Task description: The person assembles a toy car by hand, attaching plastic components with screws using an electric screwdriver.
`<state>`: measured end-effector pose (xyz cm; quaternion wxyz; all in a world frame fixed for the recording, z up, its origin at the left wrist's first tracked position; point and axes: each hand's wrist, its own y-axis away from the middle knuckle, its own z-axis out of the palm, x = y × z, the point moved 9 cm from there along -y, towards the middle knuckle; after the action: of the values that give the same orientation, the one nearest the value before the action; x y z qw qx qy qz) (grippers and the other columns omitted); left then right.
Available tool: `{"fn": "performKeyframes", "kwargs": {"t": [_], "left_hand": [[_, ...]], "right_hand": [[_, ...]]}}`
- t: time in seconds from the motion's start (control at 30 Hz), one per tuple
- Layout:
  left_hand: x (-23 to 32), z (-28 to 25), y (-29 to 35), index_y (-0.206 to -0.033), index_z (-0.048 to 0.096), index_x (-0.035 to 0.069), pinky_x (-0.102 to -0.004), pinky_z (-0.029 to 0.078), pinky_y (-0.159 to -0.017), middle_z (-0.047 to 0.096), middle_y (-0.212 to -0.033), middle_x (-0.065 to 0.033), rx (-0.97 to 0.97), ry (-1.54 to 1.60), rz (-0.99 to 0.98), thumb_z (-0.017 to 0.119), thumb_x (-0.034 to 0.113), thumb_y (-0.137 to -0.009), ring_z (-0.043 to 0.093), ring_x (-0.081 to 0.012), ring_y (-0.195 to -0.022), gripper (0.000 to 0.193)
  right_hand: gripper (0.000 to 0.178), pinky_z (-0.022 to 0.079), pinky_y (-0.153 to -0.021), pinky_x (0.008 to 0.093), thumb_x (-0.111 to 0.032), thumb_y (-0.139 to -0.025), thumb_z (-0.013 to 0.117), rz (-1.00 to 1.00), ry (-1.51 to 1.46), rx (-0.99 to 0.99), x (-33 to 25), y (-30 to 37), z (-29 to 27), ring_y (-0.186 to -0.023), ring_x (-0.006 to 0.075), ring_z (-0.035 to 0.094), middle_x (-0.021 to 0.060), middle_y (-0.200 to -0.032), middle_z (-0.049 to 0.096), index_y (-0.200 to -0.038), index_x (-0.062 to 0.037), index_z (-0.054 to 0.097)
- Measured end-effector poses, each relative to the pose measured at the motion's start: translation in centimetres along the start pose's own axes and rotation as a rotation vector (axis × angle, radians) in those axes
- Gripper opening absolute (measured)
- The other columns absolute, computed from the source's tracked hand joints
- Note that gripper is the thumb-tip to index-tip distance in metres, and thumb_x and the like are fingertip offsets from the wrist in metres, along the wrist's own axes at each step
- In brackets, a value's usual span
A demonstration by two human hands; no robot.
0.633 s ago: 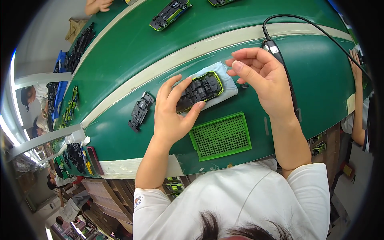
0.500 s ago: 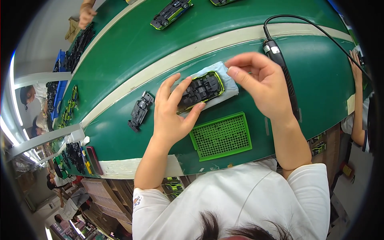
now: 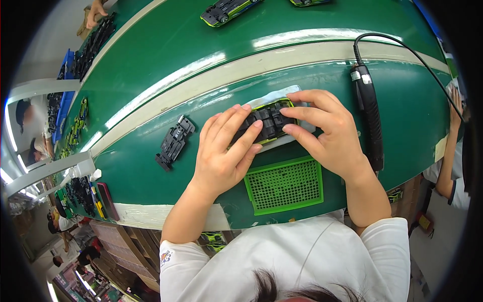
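Note:
A toy car body (image 3: 271,121) with a yellow-green rim and black interior lies upside down on a pale blue cloth pad (image 3: 275,95) in front of me. My left hand (image 3: 221,148) grips its left end, with fingers bent over the black interior. At the right end, my right hand (image 3: 329,132) holds the body between thumb and fingers, its fingertips on the interior and rim. Whether a small part sits under those fingertips is hidden. A black toy car chassis (image 3: 175,143) rests on the green bench, left of my left hand.
A green perforated basket (image 3: 288,209) stands nearest me. A black corded electric screwdriver (image 3: 369,113) lies to the right. Beyond the pale strip is an upturned toy car (image 3: 226,11). Pens (image 3: 99,202) lie at far left. Co-workers' hands show at both sides.
My right hand has come down from above the pad's right edge onto the car body. My left fingers have shifted further over the interior. The view has moved slightly.

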<state>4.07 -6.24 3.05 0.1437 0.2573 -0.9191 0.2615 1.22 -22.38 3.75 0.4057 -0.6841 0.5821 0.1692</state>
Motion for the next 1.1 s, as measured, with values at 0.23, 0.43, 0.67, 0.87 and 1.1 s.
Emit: {"fn": "performKeyframes", "kwargs": {"t": [0.23, 0.43, 0.67, 0.87, 1.1], "left_hand": [[-0.1, -0.2, 0.1, -0.112, 0.068, 0.004, -0.0453, 0.046, -0.091, 0.060, -0.126, -0.0182, 0.085, 0.081, 0.018, 0.074, 0.010, -0.076, 0.061, -0.0345, -0.111, 0.036], [-0.7, -0.6, 0.1, -0.104, 0.066, -0.001, -0.0446, 0.049, -0.086, 0.061, -0.120, -0.0207, 0.147, 0.164, -0.054, 0.079, 0.008, -0.069, 0.063, -0.0356, -0.104, 0.039], [-0.8, -0.8, 0.0, -0.105, 0.066, -0.002, -0.0390, 0.050, -0.085, 0.062, -0.121, -0.0224, 0.138, 0.150, -0.052, 0.076, 0.006, -0.072, 0.064, -0.0346, -0.099, 0.035], [-0.6, -0.4, -0.2, -0.104, 0.067, -0.003, -0.0401, 0.050, -0.085, 0.063, -0.120, -0.0223, 0.115, 0.131, -0.044, 0.074, 0.005, -0.072, 0.064, -0.0349, -0.102, 0.033], [-0.5, -0.3, 0.1, -0.104, 0.066, -0.001, -0.0448, 0.048, -0.087, 0.061, -0.122, -0.0199, 0.093, 0.107, -0.034, 0.076, 0.008, -0.072, 0.063, -0.0360, -0.107, 0.034]], "right_hand": [[0.032, 0.053, -0.079, 0.0363, -0.009, -0.070, 0.080, 0.033, -0.012, 0.038, 0.0, -0.3, 0.0, -0.092, 0.0295, 0.065, 0.0107, -0.100, 0.069, -0.099, -0.0013, 0.070], [0.031, 0.054, -0.077, 0.0351, -0.007, -0.068, 0.081, 0.064, -0.017, 0.012, 0.4, -0.3, 0.1, -0.091, 0.0290, 0.066, 0.0126, -0.102, 0.068, -0.096, -0.0008, 0.071], [0.028, 0.055, -0.074, 0.0334, -0.007, -0.068, 0.081, 0.151, -0.158, -0.022, 1.4, -0.6, 0.8, -0.088, 0.0282, 0.066, 0.0129, -0.103, 0.067, -0.093, 0.0005, 0.071], [0.027, 0.055, -0.073, 0.0339, -0.008, -0.069, 0.081, 0.057, -0.023, 0.010, 0.7, -0.4, 0.7, -0.088, 0.0283, 0.066, 0.0124, -0.102, 0.067, -0.092, 0.0011, 0.070], [0.031, 0.051, -0.069, 0.0323, -0.008, -0.069, 0.081, 0.265, -0.188, 0.040, 1.8, -0.3, 1.2, -0.081, 0.0237, 0.062, 0.0098, -0.094, 0.066, -0.094, -0.0010, 0.064]]}}
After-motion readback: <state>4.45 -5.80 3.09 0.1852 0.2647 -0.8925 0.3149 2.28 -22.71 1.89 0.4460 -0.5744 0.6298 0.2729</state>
